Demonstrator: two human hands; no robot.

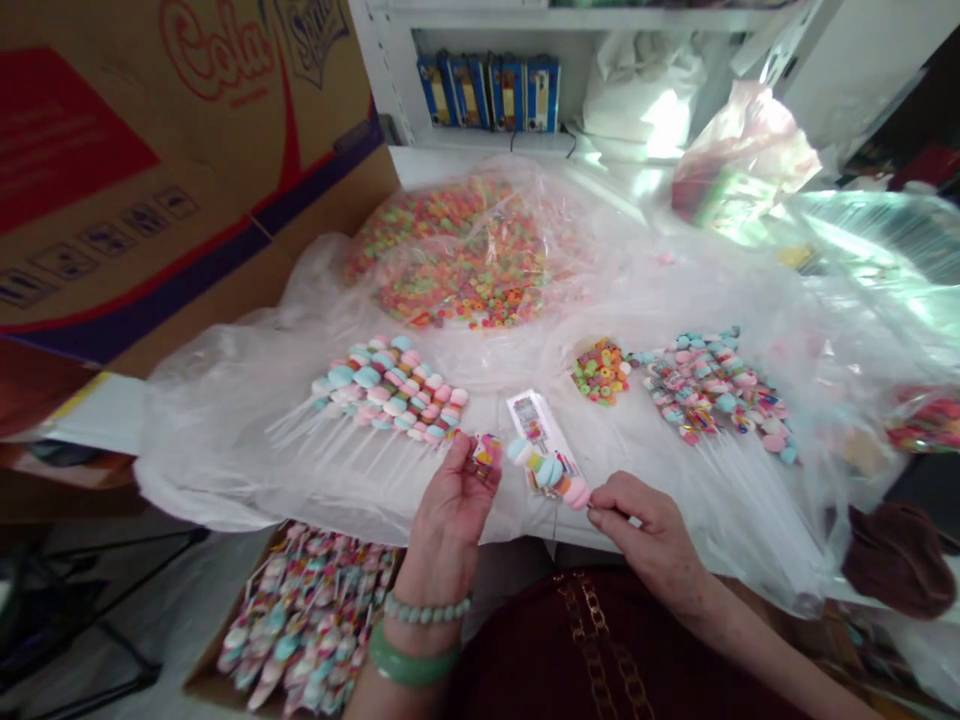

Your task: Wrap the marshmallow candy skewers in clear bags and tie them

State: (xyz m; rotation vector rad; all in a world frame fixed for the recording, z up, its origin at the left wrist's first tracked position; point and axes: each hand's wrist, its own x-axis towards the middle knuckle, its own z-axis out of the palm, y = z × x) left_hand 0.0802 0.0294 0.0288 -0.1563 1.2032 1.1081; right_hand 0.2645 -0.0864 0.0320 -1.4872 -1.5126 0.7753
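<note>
- Right hand (646, 530) pinched candy skewer (550, 470) by its near end.
- Left hand (459, 490), fingers curled, gripped small colourful wrapper (486, 452).

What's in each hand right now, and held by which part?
The right hand pinches the candy skewer at its end, beside the pink pieces. The left hand holds a small colorful piece; which part it grips cannot be told.

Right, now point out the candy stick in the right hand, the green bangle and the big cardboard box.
Candy stick (550, 471): head view, on a blue piece near its middle.
Green bangle (414, 668): head view, on its front band.
Cardboard box (225, 140): head view, on its printed side.
</note>
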